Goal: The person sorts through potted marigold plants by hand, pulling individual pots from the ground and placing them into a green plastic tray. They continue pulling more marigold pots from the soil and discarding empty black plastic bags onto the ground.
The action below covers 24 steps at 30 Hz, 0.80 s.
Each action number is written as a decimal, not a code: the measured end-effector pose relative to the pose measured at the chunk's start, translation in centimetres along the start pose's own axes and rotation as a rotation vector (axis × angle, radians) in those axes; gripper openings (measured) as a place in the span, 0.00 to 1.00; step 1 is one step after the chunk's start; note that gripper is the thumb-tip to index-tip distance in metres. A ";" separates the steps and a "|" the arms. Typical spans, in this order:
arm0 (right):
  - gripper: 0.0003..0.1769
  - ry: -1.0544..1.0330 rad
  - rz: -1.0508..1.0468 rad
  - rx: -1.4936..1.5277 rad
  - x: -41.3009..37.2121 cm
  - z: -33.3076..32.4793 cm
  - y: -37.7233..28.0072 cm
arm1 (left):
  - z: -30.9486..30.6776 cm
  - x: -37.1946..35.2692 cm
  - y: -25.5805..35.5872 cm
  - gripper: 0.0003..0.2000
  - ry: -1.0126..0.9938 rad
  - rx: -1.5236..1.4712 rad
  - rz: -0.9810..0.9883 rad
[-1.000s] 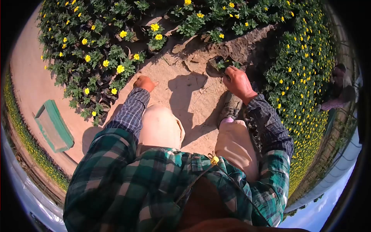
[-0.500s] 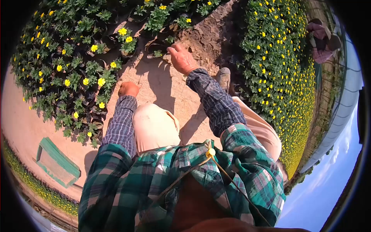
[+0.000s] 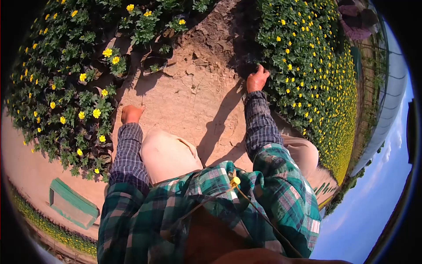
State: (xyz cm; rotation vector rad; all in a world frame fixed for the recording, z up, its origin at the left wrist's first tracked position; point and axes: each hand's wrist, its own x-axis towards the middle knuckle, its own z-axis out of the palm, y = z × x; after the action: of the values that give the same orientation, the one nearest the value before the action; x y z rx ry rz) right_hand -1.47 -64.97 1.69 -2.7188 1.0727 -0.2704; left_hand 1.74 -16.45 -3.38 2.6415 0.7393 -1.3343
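Note:
My left hand is closed in a loose fist above the bare soil, just right of the dark potted marigolds. Whatever its fingers hold, if anything, is hidden. At the left edge of the dense marigold bed, my right hand reaches down with curled fingers, close to the leaves. I cannot make out what lies in its grip. Between the hands and farther forward, a dark pot with a small plant stands at the edge of the left group.
Dry, cracked soil runs between the two plant groups. A low green stool or bench stands on the ground at the lower left. Another person is beyond the right bed, near a greenhouse-like structure.
My right hand has moved right, from beside the small potted plant to the edge of the dense bed. My left hand stays closed near the left plants. The view has shifted slightly.

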 end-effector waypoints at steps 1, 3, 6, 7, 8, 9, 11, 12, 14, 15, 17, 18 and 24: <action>0.24 -0.076 -0.060 -0.027 1.0 0.2 1.2 | -1.1 -1.2 0.4 0.31 -0.015 -0.004 0.034; 0.20 -0.145 -0.180 -0.058 2.5 1.9 3.8 | -2.1 -2.2 1.1 0.31 -0.007 -0.008 0.017; 0.14 -0.246 -0.247 -0.027 2.9 1.9 3.6 | -2.6 -3.2 1.2 0.32 -0.015 0.000 -0.014; 0.13 -0.202 -0.294 -0.020 3.2 2.3 4.2 | -2.8 -3.6 1.4 0.34 -0.003 -0.019 -0.039; 0.12 -0.152 -0.340 -0.013 3.2 2.9 4.6 | -2.9 -3.9 1.5 0.35 0.009 -0.040 -0.060; 0.11 -0.149 -0.348 0.042 2.6 2.4 3.9 | -2.9 -3.8 1.5 0.35 0.021 -0.068 -0.104; 0.09 -0.142 -0.386 0.155 1.4 0.5 1.2 | -2.8 -3.6 1.3 0.41 -0.042 -0.167 -0.153; 0.08 -0.136 -0.412 0.216 0.5 0.2 -0.3 | -2.7 -3.7 1.5 0.41 -0.021 -0.200 -0.184; 0.08 -0.271 -0.428 0.324 -2.5 -0.5 -4.3 | -2.3 -3.8 1.4 0.47 0.009 -0.267 -0.226; 0.09 -0.342 -0.518 0.363 -4.3 -0.6 -6.7 | -0.6 -3.3 0.7 0.47 0.128 -0.287 -0.145; 0.09 -0.491 -0.761 0.443 -7.8 -1.2 -11.4 | 0.5 -4.6 -0.4 0.45 0.268 -0.354 -0.030; 0.09 -0.577 -0.917 0.477 -9.2 -1.2 -13.6 | 1.2 -5.2 -0.9 0.43 0.384 -0.399 0.102; 0.06 -0.694 -1.495 0.284 -14.7 2.5 -25.3 | 5.8 -5.5 -5.6 0.16 0.586 -0.861 0.310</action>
State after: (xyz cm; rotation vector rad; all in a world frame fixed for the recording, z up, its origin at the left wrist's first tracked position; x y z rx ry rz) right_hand 5.00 -36.43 4.37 -2.3962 -1.1263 0.2963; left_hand -7.85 -15.33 -1.96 2.2343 0.6901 -0.0681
